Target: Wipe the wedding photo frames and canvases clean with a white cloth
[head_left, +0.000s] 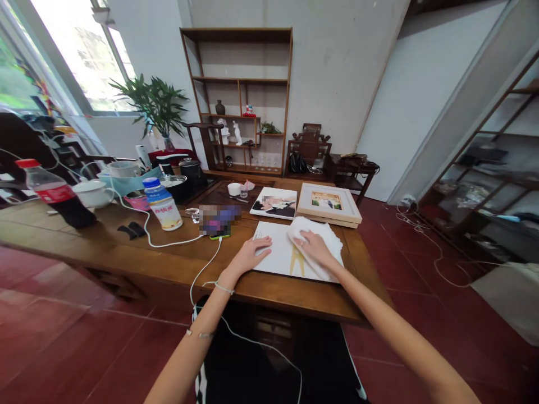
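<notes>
A white, flat, book-like panel (pixel 275 261) with a yellow-gold design and a dark lower edge lies near the table's front edge. My left hand (pixel 251 253) rests on its left side, fingers stretched out and holding nothing. On the right half, my right hand (pixel 315 247) grips and presses a crumpled white cloth (pixel 326 233) against the panel's surface. The cloth covers the panel's upper right corner. Just behind lies a second panel with a photo (pixel 274 203), and to its right a pale picture frame (pixel 330 205) sits on top of another flat piece.
On the wooden table (pixel 202 264) stand a cola bottle (pixel 59 193), a blue-capped milk drink bottle (pixel 162 205), a white mug (pixel 93 193) and a black pot (pixel 191 173). A white charging cable (pixel 191 289) hangs over the front edge by my left arm.
</notes>
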A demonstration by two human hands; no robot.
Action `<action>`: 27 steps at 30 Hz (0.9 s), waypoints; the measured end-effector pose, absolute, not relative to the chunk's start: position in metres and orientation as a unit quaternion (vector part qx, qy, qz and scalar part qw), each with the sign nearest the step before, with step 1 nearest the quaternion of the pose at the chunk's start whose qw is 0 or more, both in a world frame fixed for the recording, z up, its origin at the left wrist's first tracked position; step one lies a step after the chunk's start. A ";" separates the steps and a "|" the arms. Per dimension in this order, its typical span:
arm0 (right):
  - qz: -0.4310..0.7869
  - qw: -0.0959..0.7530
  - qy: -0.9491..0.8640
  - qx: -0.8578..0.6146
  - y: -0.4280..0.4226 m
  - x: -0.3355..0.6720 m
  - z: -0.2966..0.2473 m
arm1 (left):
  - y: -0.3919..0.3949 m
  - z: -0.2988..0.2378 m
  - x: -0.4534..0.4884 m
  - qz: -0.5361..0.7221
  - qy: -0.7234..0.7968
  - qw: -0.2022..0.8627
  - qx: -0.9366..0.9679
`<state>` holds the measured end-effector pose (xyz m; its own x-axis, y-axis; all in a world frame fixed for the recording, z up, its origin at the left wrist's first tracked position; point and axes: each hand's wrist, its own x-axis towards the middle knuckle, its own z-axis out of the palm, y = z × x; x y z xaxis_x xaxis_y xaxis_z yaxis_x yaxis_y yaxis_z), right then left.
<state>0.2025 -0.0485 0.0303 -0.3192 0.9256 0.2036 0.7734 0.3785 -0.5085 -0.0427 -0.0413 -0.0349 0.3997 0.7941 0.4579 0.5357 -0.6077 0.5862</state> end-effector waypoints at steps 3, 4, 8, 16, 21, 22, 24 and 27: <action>0.147 0.215 -0.821 -0.509 -0.076 0.180 0.023 | -0.041 -0.035 -0.043 0.367 0.404 0.178 0.819; 0.146 0.206 -0.832 -0.493 -0.090 0.175 0.022 | -0.041 -0.035 -0.043 0.367 0.402 0.178 0.820; 0.150 0.171 -0.871 -0.435 -0.139 0.169 0.021 | -0.042 -0.032 -0.043 0.363 0.394 0.178 0.825; 0.123 0.175 -0.866 -0.451 -0.075 0.200 0.033 | -0.044 -0.033 -0.042 0.373 0.401 0.173 0.819; 0.067 0.210 -0.842 -0.493 -0.034 0.184 0.022 | -0.044 -0.033 -0.042 0.372 0.402 0.175 0.819; 0.057 0.211 -0.842 -0.492 -0.035 0.178 0.018 | -0.044 -0.033 -0.042 0.372 0.401 0.175 0.818; 0.044 0.209 -0.850 -0.482 -0.047 0.165 0.011 | -0.044 -0.033 -0.042 0.373 0.400 0.175 0.819; 0.036 0.200 -0.868 -0.452 -0.079 0.156 0.005 | -0.044 -0.031 -0.042 0.370 0.395 0.174 0.823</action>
